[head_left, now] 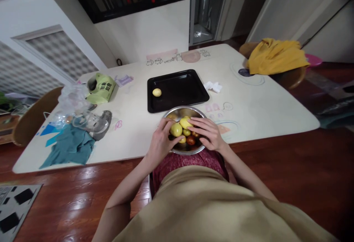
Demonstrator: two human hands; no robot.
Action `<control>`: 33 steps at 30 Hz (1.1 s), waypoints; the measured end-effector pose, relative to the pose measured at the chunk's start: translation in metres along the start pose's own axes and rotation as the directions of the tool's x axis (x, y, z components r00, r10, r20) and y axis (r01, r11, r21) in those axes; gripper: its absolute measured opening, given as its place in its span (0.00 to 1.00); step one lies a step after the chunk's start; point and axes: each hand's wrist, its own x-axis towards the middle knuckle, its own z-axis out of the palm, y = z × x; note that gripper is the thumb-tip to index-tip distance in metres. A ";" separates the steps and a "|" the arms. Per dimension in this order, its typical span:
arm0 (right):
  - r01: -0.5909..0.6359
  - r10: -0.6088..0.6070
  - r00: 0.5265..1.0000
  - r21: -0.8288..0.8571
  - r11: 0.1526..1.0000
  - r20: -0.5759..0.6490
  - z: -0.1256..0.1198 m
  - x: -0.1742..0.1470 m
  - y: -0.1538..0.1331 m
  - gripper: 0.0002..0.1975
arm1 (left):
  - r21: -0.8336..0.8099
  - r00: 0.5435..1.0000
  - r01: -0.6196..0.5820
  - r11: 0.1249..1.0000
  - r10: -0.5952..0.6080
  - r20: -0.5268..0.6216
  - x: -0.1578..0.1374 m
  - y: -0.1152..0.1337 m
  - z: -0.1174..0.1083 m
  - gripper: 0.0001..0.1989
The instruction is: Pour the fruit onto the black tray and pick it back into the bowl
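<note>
A metal bowl [201,113] holding several fruits sits at the table's near edge, right in front of my body. Inside it, my left hand [163,139] has its fingers and thumb around a round yellow-green fruit [176,129]. My right hand [208,133] reaches over the bowl from the other side, fingers stretched out, their tips touching a yellow fruit [185,122] like a lemon. Beneath the hands are a small green fruit [186,132] and a dark red-brown one [190,140]. One pale yellow round fruit [156,93] lies on a black baking tray [179,89] beyond the bowl.
On the white table [132,124] stand a green bag [102,87], clear plastic bags [74,98], a clear-and-grey container [102,124] and a teal cloth [70,146] at left. Crumpled tissue [213,86] lies right of the tray. A yellow cloth [276,58] drapes a chair.
</note>
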 end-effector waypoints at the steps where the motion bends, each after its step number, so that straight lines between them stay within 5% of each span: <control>1: 0.000 0.000 1.000 0.002 1.000 0.000 0.000 0.000 0.000 0.26 | -0.016 1.000 -0.013 1.000 0.013 0.023 0.000 -0.001 -0.002 0.21; 14: 0.012 -0.013 0.999 -0.022 1.000 -0.034 0.002 -0.001 0.000 0.25 | 0.063 0.998 -0.051 0.997 0.048 0.048 0.009 -0.009 -0.025 0.21; 17: 0.016 -0.018 0.998 -0.034 0.999 -0.059 0.003 -0.003 0.001 0.25 | 0.021 0.997 -0.069 0.997 0.069 -0.028 0.041 -0.034 -0.031 0.17; 21: 0.009 -0.015 0.994 -0.056 0.998 -0.111 0.004 -0.004 0.000 0.24 | 0.093 0.992 0.009 0.996 0.003 -0.125 0.100 -0.096 -0.018 0.16; 26: 0.014 -0.022 0.990 -0.062 0.998 -0.136 0.004 -0.005 0.000 0.24 | 0.158 0.984 0.176 0.972 -0.179 0.003 0.149 -0.163 0.007 0.25; 29: 0.013 -0.021 0.991 -0.064 0.998 -0.129 0.003 -0.006 0.000 0.23 | 0.150 0.979 0.186 0.971 -0.196 0.056 0.153 -0.177 0.014 0.25; 33: 0.018 -0.025 0.990 -0.053 0.998 -0.137 0.003 -0.006 0.000 0.23 | 0.129 0.985 0.172 0.977 -0.169 -0.031 0.147 -0.176 0.016 0.22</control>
